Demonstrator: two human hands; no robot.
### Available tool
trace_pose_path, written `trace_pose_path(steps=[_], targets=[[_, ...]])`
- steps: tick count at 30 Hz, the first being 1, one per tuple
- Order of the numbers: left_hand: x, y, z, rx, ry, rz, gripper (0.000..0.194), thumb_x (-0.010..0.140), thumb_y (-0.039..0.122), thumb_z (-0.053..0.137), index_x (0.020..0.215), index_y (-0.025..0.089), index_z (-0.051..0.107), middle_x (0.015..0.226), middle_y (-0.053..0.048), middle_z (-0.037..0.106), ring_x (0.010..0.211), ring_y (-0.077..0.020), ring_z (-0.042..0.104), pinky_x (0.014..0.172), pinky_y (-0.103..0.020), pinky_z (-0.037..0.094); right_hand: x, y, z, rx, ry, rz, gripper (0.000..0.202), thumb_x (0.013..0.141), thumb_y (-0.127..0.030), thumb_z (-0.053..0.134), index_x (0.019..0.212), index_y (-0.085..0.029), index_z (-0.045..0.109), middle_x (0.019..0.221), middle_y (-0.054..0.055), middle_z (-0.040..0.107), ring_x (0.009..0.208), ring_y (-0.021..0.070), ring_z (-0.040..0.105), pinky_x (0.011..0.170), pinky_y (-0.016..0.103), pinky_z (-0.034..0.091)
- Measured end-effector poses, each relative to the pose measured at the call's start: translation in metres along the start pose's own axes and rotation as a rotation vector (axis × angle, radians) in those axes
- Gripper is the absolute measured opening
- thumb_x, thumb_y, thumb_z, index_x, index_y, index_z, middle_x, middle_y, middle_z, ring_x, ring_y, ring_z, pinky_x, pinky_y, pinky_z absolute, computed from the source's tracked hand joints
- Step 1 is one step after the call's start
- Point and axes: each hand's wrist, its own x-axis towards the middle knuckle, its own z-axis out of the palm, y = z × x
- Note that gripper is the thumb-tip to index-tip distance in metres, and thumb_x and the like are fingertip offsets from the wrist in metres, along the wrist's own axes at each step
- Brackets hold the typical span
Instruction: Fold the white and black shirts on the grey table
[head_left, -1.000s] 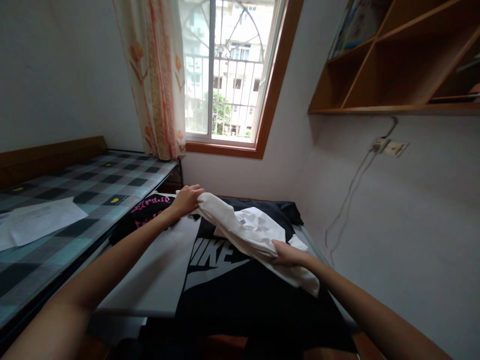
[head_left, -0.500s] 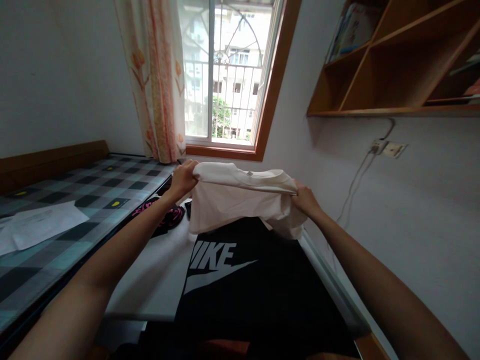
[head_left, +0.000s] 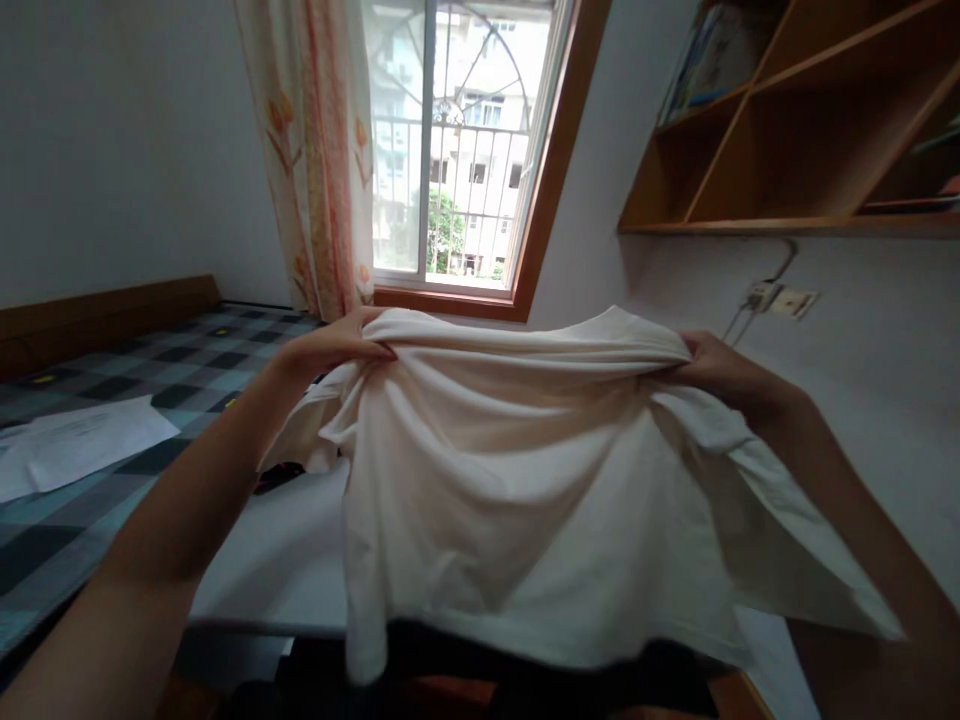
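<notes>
A white T-shirt (head_left: 517,480) hangs stretched between my two hands over the table, its upper edge bunched into folds. My left hand (head_left: 349,338) is closed on the shirt's upper left part, thumb below the edge. On the other side, my right hand (head_left: 724,375) grips the upper right part. One sleeve droops beneath each hand, and the lower hem hangs near the table's front edge. Behind the cloth, the black garment with the NIKE print is hidden from view.
A white table (head_left: 277,560) lies under the shirt. To the left is a bed with a checked cover (head_left: 45,550) and white papers (head_left: 97,440). Wooden shelves (head_left: 787,150) hang on the right wall above a socket (head_left: 793,302). A curtain (head_left: 322,160) flanks the window.
My hands have moved apart and nearer to me with the T-shirt. It has opened out from a short fold into a wide hanging sheet, covering the black NIKE garment.
</notes>
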Motion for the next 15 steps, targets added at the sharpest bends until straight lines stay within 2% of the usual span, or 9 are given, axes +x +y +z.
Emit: trace_pose_path(steps=[2, 5, 7, 9, 10, 12, 15], targets=[[0.004, -0.024, 0.018, 0.005, -0.131, -0.005, 0.071, 0.057, 0.053, 0.073, 0.114, 0.012, 0.062, 0.095, -0.004, 0.067, 0.09, -0.0233, 0.06, 0.079, -0.031, 0.051, 0.006, 0.02, 0.014, -0.036, -0.129, 0.086, 0.048, 0.059, -0.049, 0.08, 0.096, -0.019, 0.071, 0.092, 0.004, 0.072, 0.085, 0.0264, 0.064, 0.078, 0.038, 0.053], [0.005, -0.079, 0.061, 0.133, -0.313, -0.05, 0.058, 0.059, 0.051, 0.073, 0.101, 0.013, 0.065, 0.093, -0.003, 0.067, 0.087, -0.0211, 0.059, 0.075, -0.027, 0.049, 0.011, 0.068, 0.051, -0.196, -0.279, 0.205, 0.05, 0.06, -0.049, 0.076, 0.097, -0.015, 0.07, 0.093, 0.005, 0.072, 0.088, 0.0263, 0.064, 0.077, 0.035, 0.052], [0.002, -0.118, 0.092, 0.253, -0.353, -0.149, 0.054, 0.055, 0.049, 0.075, 0.095, 0.014, 0.066, 0.092, -0.003, 0.067, 0.085, -0.02, 0.059, 0.074, -0.025, 0.046, 0.01, 0.104, 0.079, -0.398, -0.36, 0.374, 0.044, 0.059, -0.043, 0.077, 0.092, -0.014, 0.07, 0.088, 0.006, 0.072, 0.083, 0.0245, 0.065, 0.07, 0.03, 0.051], [-0.002, -0.149, 0.119, 0.278, -0.423, -0.267, 0.049, 0.058, 0.049, 0.073, 0.093, 0.015, 0.068, 0.093, -0.004, 0.069, 0.084, -0.0189, 0.06, 0.072, -0.023, 0.045, 0.005, 0.133, 0.105, -0.576, -0.407, 0.469, 0.037, 0.065, -0.036, 0.075, 0.094, -0.015, 0.071, 0.094, 0.009, 0.072, 0.083, 0.022, 0.065, 0.07, 0.027, 0.049], [-0.003, -0.161, 0.129, 0.262, -0.45, -0.308, 0.047, 0.062, 0.05, 0.069, 0.093, 0.015, 0.07, 0.092, -0.005, 0.069, 0.083, -0.0182, 0.06, 0.071, -0.022, 0.044, 0.003, 0.144, 0.115, -0.634, -0.391, 0.503, 0.032, 0.069, -0.034, 0.071, 0.095, -0.015, 0.071, 0.097, 0.01, 0.072, 0.084, 0.021, 0.066, 0.07, 0.026, 0.048], [-0.004, -0.175, 0.142, 0.257, -0.428, -0.349, 0.045, 0.072, 0.053, 0.058, 0.089, 0.014, 0.071, 0.086, -0.005, 0.07, 0.079, -0.0172, 0.06, 0.067, -0.022, 0.043, -0.001, 0.155, 0.132, -0.73, -0.348, 0.519, 0.025, 0.077, -0.034, 0.065, 0.096, -0.018, 0.071, 0.101, 0.008, 0.071, 0.089, 0.0204, 0.065, 0.072, 0.026, 0.046], [0.0, -0.177, 0.151, 0.334, -0.343, -0.386, 0.04, 0.076, 0.049, 0.053, 0.082, 0.014, 0.073, 0.078, -0.005, 0.07, 0.073, -0.0171, 0.061, 0.062, -0.022, 0.042, -0.003, 0.159, 0.15, -0.822, -0.299, 0.512, 0.022, 0.083, -0.033, 0.06, 0.098, -0.02, 0.071, 0.108, 0.008, 0.068, 0.098, 0.022, 0.063, 0.077, 0.028, 0.045]])
